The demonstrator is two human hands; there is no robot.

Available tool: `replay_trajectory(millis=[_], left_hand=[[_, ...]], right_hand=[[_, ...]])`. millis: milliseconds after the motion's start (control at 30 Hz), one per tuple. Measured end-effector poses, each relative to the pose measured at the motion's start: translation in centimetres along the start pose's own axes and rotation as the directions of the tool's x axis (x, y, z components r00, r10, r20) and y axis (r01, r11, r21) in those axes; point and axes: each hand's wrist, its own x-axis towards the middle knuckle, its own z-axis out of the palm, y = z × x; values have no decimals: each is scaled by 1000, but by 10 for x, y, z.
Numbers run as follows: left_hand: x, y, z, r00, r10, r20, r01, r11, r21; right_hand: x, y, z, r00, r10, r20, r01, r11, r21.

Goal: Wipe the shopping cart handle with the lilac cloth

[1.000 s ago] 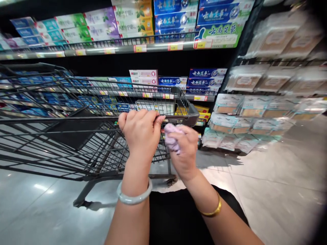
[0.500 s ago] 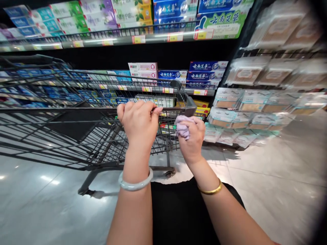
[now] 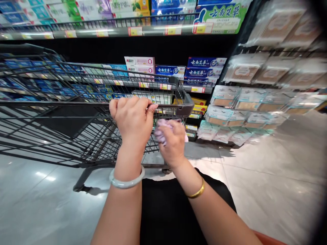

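My left hand (image 3: 133, 117) is closed round the top bar of a dark wire shopping cart (image 3: 84, 105) and wears a pale jade bangle at the wrist. Right beside it, my right hand (image 3: 172, 143) is clenched on a crumpled lilac cloth (image 3: 161, 131), held against the cart's end wires just under the handle bar (image 3: 171, 109). A gold bangle is on that wrist. The cart basket looks empty from here.
Shelves of boxed toothpaste (image 3: 204, 66) run across the back with yellow price tags. Hanging packets of cotton pads or swabs (image 3: 245, 102) fill a rack on the right. The floor (image 3: 268, 183) is glossy grey tile.
My right hand with the cloth went from beside the left hand out to the right end of the bar, then back left under the bar. The left hand kept its grip.
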Motion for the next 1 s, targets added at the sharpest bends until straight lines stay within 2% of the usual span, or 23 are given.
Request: replay_trajectory(millis=[67,100,233,267,333,400,467,533,600,667,700,767,833,867,900,1000], left_hand=[[1,-2,-1,1000,-2,13,2,1000,-6],[1,-3,-2,1000,-1,21,1,1000,-13],[-1,-11,-12,1000,21,20,-18,989,-147],[-3,-13,-14,1000,27,8,-25,983,-183],[-7,-16,-16,999,46,-15,-48,976,-211],[-11,-19,-15,997,77,-19,-79,979,-188],[-15,-23,-16,995,95,-12,-96,982,-161],[-18,-30,-20,998,60,-17,-62,988,-141],[-20,-38,-27,999,-18,-41,13,993,-114],[-21,-48,-34,994,-85,-75,78,993,-88],[-22,-52,-37,991,-102,-84,95,992,-79],[-23,-59,-41,991,-108,-82,103,993,-65],[-23,-63,-43,994,-90,-63,87,995,-47],[-23,-64,-44,996,-79,-51,77,996,-35],[-22,-66,-45,997,-69,-42,68,997,-25],[-17,-70,-45,997,-67,-30,67,998,-10]], right_hand=[[-1,-7,3,993,-71,97,74,997,-23],[0,-8,3,991,-88,104,91,996,-20],[8,2,-2,996,6,-89,-5,1000,10],[7,2,-1,994,28,-108,-27,1000,11],[1,-4,5,999,16,-49,-16,1000,1],[-5,-14,12,994,-80,77,80,997,4],[-6,-20,16,977,-169,132,165,985,47],[-1,-19,14,986,-148,74,141,986,91],[5,-15,12,999,-40,-28,43,994,100],[5,-15,14,998,13,-66,-7,996,84],[2,-18,17,999,0,-40,3,998,71],[-7,-29,25,991,-99,87,94,994,59],[-13,-39,31,957,-208,203,197,978,74],[-13,-42,33,949,-230,216,218,973,77],[-11,-43,33,956,-219,195,209,976,68],[-4,-41,33,996,-68,53,67,998,8]])
